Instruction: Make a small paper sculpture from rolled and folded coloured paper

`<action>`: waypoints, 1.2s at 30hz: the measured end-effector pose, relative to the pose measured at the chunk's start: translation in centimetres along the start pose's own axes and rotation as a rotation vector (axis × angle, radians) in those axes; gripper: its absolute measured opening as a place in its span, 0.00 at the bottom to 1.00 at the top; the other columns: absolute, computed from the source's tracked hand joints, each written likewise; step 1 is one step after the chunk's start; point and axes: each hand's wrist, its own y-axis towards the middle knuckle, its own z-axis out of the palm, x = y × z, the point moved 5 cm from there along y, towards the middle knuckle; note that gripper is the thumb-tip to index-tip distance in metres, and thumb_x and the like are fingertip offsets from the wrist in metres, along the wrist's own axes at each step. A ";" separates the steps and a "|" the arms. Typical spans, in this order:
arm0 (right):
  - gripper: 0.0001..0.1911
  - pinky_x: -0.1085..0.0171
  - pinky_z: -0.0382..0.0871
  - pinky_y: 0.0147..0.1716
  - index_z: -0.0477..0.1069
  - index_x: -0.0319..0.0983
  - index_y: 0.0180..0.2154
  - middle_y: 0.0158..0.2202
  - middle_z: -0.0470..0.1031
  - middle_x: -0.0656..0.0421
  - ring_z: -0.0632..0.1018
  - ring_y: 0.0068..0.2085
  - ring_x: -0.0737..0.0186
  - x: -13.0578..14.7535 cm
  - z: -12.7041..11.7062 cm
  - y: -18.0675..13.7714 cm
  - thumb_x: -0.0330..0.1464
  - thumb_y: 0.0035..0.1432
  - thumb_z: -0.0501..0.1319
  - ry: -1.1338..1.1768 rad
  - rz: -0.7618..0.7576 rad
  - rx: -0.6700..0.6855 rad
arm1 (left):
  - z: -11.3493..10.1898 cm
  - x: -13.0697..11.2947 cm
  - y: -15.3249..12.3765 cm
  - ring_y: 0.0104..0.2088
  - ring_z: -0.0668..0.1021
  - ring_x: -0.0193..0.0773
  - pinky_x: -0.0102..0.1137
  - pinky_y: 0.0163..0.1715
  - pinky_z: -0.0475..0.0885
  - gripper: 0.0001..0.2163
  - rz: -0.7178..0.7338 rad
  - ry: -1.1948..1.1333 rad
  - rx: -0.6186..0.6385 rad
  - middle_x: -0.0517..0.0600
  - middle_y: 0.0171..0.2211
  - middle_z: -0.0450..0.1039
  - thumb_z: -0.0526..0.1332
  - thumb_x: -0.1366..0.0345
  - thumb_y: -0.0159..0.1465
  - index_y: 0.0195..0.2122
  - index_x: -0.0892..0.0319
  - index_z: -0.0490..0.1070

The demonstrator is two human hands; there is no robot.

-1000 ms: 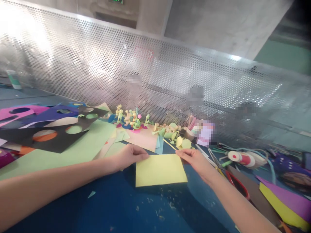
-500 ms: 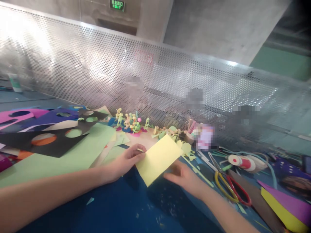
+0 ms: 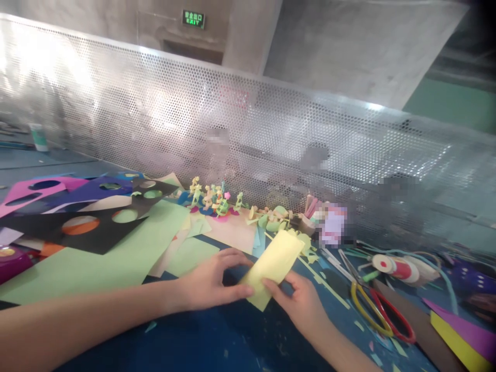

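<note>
Yellow paper, lower centre of frame, pinched by left hand and right hand; best keep edges aligned.

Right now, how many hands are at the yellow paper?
2: the left hand at the left of the yellow paper, the right hand at its lower right. The right is partly hidden.

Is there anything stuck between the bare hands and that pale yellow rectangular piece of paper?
Nothing visible is in the way. The bare right hand has its thumb on the pale yellow rectangular paper, and the bare left hand is right at the paper's edge.
</note>
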 end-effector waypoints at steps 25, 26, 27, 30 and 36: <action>0.13 0.63 0.70 0.39 0.65 0.41 0.41 0.39 0.73 0.56 0.74 0.41 0.57 0.8 -1.4 0.6 0.40 0.58 0.53 0.348 0.096 0.049 | 2.7 0.9 -1.0 0.46 0.72 0.48 0.40 0.52 0.62 0.23 -0.369 -1.245 -0.061 0.58 0.44 0.72 0.45 0.51 0.62 0.44 0.64 0.68; 0.13 0.63 0.71 0.38 0.65 0.42 0.42 0.41 0.74 0.56 0.74 0.42 0.56 0.0 -1.6 0.8 0.41 0.57 0.54 0.404 0.167 0.014 | 2.4 1.1 -0.8 0.45 0.73 0.48 0.40 0.52 0.61 0.25 -0.362 -1.274 -0.090 0.59 0.42 0.72 0.44 0.49 0.62 0.42 0.66 0.69; 0.14 0.63 0.71 0.38 0.65 0.43 0.43 0.43 0.73 0.57 0.74 0.43 0.56 -0.7 -1.8 1.0 0.41 0.56 0.55 0.449 0.223 -0.009 | 2.1 1.3 -0.7 0.45 0.73 0.48 0.40 0.52 0.61 0.26 -0.359 -1.291 -0.134 0.59 0.41 0.73 0.43 0.48 0.61 0.42 0.66 0.68; 0.16 0.62 0.71 0.38 0.66 0.44 0.43 0.44 0.74 0.58 0.75 0.43 0.55 -1.8 -2.0 1.4 0.41 0.53 0.58 0.520 0.315 0.025 | 1.5 2.0 -0.4 0.44 0.74 0.45 0.40 0.52 0.60 0.28 -0.397 -1.294 -0.232 0.57 0.40 0.72 0.43 0.44 0.61 0.51 0.61 0.60; 0.21 0.58 0.70 0.43 0.71 0.41 0.40 0.43 0.75 0.55 0.75 0.44 0.51 -0.8 -2.9 1.0 0.45 0.45 0.64 0.425 0.352 0.205 | 1.5 2.3 -0.2 0.46 0.73 0.42 0.38 0.51 0.62 0.28 -0.475 -1.236 -0.228 0.54 0.46 0.70 0.47 0.44 0.60 0.58 0.51 0.49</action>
